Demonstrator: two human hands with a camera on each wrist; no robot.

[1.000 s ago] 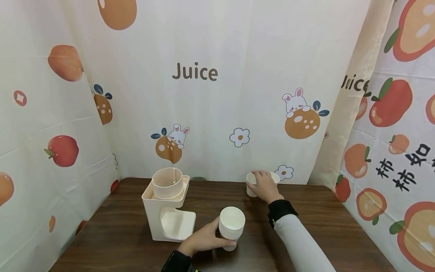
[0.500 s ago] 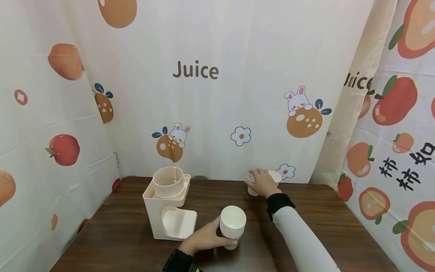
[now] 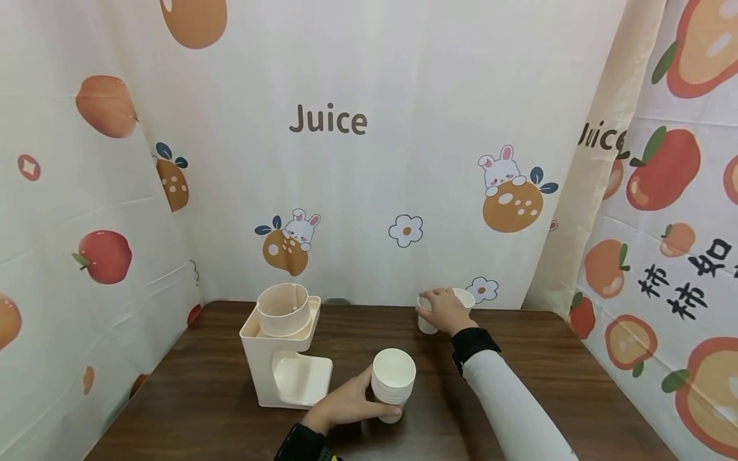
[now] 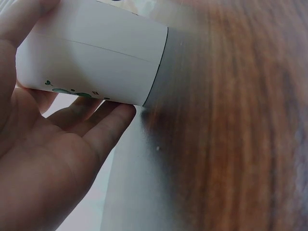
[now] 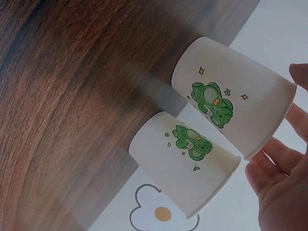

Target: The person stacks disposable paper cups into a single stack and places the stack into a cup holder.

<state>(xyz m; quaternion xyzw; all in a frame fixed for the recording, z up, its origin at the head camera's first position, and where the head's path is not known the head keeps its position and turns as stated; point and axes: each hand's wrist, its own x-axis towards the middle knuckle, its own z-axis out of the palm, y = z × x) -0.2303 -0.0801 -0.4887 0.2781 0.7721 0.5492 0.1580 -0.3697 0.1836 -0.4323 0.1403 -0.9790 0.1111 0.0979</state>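
The white cup stack [image 3: 394,387], its rims nested in close rings, stands upright against the left hand [image 3: 348,403], thumb and fingers curved round it. Farther off, the right hand [image 3: 448,312] grips a bear-printed cup [image 5: 236,94] (green bear, yellow stars) near its rim; a matching cup [image 5: 185,163] stands just beside. A cream machine [image 3: 259,371] sits left of the left hand.

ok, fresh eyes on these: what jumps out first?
Probably the curtain marked "Juice" across the back, covered in fruit prints. Then the cream machine on the left of the table, beside the left hand gripping a stack of white cups. At the far edge, the right hand holds one of two cups printed with green cartoon animals.
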